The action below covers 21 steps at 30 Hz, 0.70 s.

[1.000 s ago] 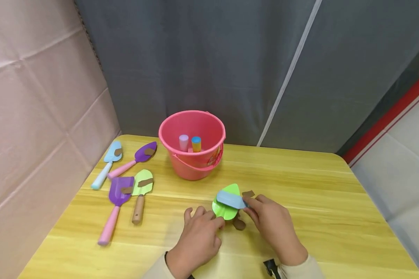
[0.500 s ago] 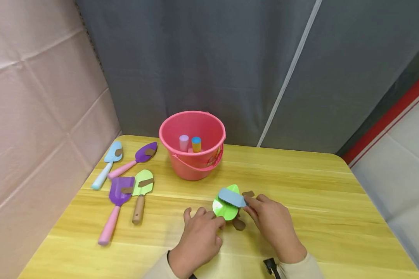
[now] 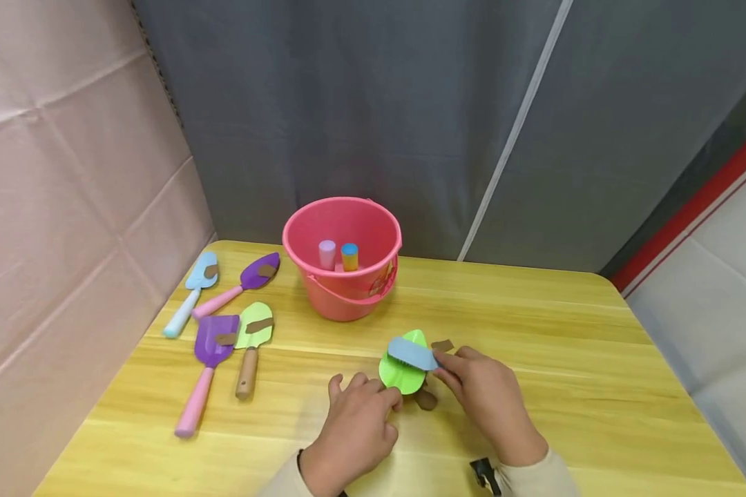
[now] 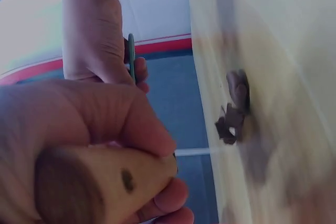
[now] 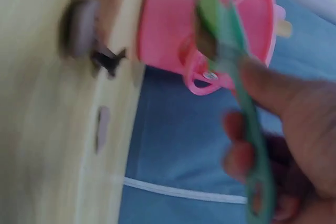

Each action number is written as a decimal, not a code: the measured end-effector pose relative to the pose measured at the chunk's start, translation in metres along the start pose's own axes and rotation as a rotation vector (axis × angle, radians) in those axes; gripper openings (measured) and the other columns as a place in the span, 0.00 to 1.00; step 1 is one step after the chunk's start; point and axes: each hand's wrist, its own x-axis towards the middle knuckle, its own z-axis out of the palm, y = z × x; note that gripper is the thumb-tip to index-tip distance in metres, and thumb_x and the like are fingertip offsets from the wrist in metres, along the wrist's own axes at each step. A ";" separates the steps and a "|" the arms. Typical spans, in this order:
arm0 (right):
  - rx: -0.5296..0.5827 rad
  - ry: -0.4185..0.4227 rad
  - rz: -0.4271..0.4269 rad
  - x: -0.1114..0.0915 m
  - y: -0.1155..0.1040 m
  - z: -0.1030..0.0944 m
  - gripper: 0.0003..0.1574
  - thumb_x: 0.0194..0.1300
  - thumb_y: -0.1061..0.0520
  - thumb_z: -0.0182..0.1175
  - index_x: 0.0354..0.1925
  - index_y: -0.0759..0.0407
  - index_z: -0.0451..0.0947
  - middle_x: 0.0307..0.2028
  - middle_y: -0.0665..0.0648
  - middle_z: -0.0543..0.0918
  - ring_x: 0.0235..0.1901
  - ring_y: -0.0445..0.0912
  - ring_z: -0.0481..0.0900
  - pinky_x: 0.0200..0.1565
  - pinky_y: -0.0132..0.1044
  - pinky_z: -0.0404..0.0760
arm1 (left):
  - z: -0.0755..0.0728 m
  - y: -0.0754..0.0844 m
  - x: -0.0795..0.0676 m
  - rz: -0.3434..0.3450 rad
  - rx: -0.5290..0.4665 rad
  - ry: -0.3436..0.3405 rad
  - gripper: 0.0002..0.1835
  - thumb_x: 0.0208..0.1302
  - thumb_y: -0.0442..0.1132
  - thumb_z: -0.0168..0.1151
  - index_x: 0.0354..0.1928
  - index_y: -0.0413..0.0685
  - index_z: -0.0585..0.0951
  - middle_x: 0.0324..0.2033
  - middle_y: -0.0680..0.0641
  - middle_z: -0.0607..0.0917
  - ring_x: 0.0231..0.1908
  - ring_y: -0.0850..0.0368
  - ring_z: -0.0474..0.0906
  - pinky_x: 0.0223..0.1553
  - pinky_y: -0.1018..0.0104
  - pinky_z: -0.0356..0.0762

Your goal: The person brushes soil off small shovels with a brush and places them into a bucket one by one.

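Observation:
My left hand (image 3: 356,431) grips a green-bladed trowel (image 3: 401,377); its wooden handle (image 4: 113,182) fills the fingers in the left wrist view. The blade is raised above the table. My right hand (image 3: 486,399) pinches a blue-green brush (image 3: 412,353), whose head lies across the blade and covers its middle. A hole shows in the end of the brush handle (image 5: 254,135). A brown patch (image 5: 206,32) is on the trowel blade in the right wrist view. Brown pieces (image 3: 425,399) lie on the table below, with another flat brown scrap (image 3: 443,344) behind.
A pink bucket (image 3: 342,297) holding two small cylinders stands behind the hands. On the left lie a blue trowel (image 3: 200,275), a purple pointed trowel (image 3: 260,272), a purple square shovel (image 3: 214,338) and a pale green trowel (image 3: 255,328), each with a brown patch on its blade.
The brush head has shifted slightly up and right across the blade, then a little back down. Both hands keep their grips, and the trowel has drifted only slightly.

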 end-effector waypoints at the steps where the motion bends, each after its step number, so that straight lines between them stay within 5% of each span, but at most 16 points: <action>1: -0.010 0.029 0.017 0.001 -0.001 0.001 0.17 0.56 0.52 0.73 0.45 0.52 0.88 0.23 0.46 0.75 0.15 0.36 0.61 0.17 0.31 0.64 | 0.000 0.000 -0.001 -0.007 -0.002 0.002 0.13 0.40 0.31 0.64 0.29 0.58 0.81 0.27 0.60 0.78 0.34 0.58 0.69 0.49 0.29 0.60; 5: 0.002 0.084 0.087 0.002 0.000 0.000 0.19 0.56 0.53 0.73 0.48 0.55 0.87 0.25 0.48 0.78 0.16 0.37 0.62 0.17 0.32 0.63 | -0.004 -0.004 -0.001 -0.040 -0.020 0.017 0.14 0.41 0.31 0.63 0.29 0.59 0.81 0.27 0.59 0.79 0.34 0.59 0.68 0.50 0.27 0.58; 12: 0.056 -0.047 -0.005 0.000 -0.001 -0.004 0.18 0.54 0.53 0.74 0.46 0.50 0.88 0.23 0.42 0.70 0.17 0.35 0.59 0.20 0.30 0.63 | -0.003 -0.001 -0.002 -0.008 0.014 0.020 0.13 0.40 0.31 0.64 0.29 0.59 0.81 0.27 0.60 0.78 0.34 0.58 0.68 0.50 0.30 0.59; 21: 0.042 0.050 0.081 0.002 -0.005 -0.003 0.20 0.56 0.54 0.73 0.48 0.55 0.87 0.25 0.46 0.75 0.17 0.36 0.60 0.18 0.31 0.62 | -0.001 -0.002 -0.005 -0.040 0.005 0.037 0.13 0.39 0.31 0.64 0.29 0.58 0.82 0.27 0.59 0.79 0.33 0.59 0.68 0.49 0.29 0.60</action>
